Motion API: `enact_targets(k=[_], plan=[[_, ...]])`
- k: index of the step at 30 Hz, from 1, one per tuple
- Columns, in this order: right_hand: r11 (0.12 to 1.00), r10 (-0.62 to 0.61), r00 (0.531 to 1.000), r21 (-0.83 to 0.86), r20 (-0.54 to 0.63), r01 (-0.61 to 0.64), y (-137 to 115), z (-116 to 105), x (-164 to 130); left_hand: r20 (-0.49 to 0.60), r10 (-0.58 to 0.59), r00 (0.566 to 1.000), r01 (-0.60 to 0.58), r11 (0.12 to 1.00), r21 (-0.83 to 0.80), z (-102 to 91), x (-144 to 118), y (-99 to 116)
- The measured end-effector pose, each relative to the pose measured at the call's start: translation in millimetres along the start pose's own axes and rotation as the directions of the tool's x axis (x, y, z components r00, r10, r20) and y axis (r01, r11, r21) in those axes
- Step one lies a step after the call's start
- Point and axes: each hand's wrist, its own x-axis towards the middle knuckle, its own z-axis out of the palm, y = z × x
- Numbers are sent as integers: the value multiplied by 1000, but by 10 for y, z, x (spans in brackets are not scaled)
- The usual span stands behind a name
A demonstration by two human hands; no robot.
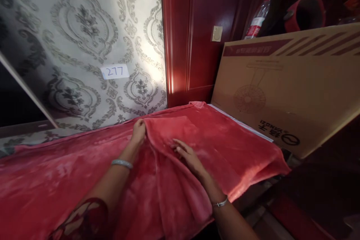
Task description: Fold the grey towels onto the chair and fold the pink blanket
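Note:
A red plush blanket (230, 142) lies spread over a low surface along the wall, part of it lifted into folds in front of me. My left hand (138, 132), with a pale bangle on its wrist, is closed on an edge of the blanket near the wall. To the right of it, my right hand (184, 152) lies over a fold, fingers partly stretched and apart, touching the cloth or just above it. A thin silver bracelet circles that wrist.
At the right stands a large cardboard box (281, 78) with a fan drawing. Behind its top edge are a bottle with a red cap (257, 18) and a red ring-shaped thing (305, 11). Patterned wallpaper bears a paper marked 277 (114, 71). A dark red panel (202, 37) adjoins it.

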Motion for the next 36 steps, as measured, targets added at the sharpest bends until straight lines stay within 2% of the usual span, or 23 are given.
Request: enact_targets(k=[2, 5, 8, 12, 15, 17, 20, 23, 27, 31, 36], plan=[[997, 46, 995, 65, 83, -52, 3, 19, -24, -32, -132, 991, 129, 988, -82, -60, -9, -51], [997, 39, 995, 63, 95, -45, 2, 31, -27, 16, -269, 963, 268, 950, -162, -87, -98, -100], [1000, 3, 995, 5, 97, -3, -21, 24, 3, 91, -355, 930, 366, 909, -197, -112, -194, -88], [987, 4, 997, -162, 82, 9, -173, 33, -72, 208, -419, 884, 456, 870, -186, -166, -302, -55], [934, -103, 991, -333, 90, 127, -376, 63, -373, 263, -428, 865, 478, 862, -169, -144, -375, -65], [884, -176, 976, -416, 125, 213, -512, 95, -692, 240, -423, 874, 468, 865, -181, -89, -388, -76], [841, -155, 963, -481, 221, 246, -652, 172, -1203, 142, -411, 901, 434, 871, -232, -7, -321, -74], [777, -117, 958, -577, 260, 252, -682, 280, -1568, 53, -408, 911, 406, 870, -281, 16, -220, -79], [646, -161, 964, -716, 211, 264, -608, 412, -1777, 22, -448, 894, 432, 847, -308, -11, -223, -184], [531, -200, 973, -823, 113, 204, -584, 464, -1892, 43, -470, 882, 457, 826, -329, -21, -330, -348], [625, -262, 961, -744, 83, 235, -708, 494, -2021, 65, -469, 881, 457, 808, -372, -13, -338, -454]])
